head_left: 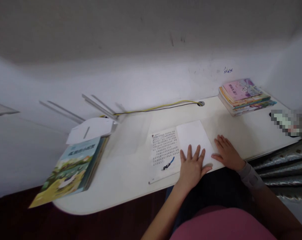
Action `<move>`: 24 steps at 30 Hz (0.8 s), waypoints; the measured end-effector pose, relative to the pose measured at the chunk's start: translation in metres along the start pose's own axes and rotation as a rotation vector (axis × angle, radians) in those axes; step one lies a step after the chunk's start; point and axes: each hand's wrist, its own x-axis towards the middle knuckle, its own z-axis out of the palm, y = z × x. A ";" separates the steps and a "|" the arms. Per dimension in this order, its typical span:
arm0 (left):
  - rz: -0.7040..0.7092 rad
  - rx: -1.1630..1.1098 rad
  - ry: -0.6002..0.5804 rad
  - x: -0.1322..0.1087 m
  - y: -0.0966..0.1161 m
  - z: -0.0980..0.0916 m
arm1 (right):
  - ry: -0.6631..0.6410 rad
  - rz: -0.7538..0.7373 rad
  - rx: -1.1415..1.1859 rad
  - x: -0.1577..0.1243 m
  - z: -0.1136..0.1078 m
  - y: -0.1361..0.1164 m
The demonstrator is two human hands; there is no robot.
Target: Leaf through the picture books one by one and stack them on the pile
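My left hand [192,165] lies flat with fingers spread on the lower part of a blank white sheet [192,135], which covers the right page of an open book [164,146] on the white desk [123,173]. My right hand [226,153] rests palm down on the desk just right of the sheet, fingers stretched out. On the printed left page lies a blue and black pen [168,164], a little left of my left hand. Neither hand holds anything.
A stack of picture books [73,166] with white papers [91,130] on top sits at the desk's left end. Another stack with a pink cover [243,95] is at the back right. A yellow cable [156,107] runs along the wall.
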 end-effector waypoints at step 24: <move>0.065 -0.055 -0.055 0.000 -0.006 -0.003 | 0.010 0.017 0.035 0.000 -0.003 -0.001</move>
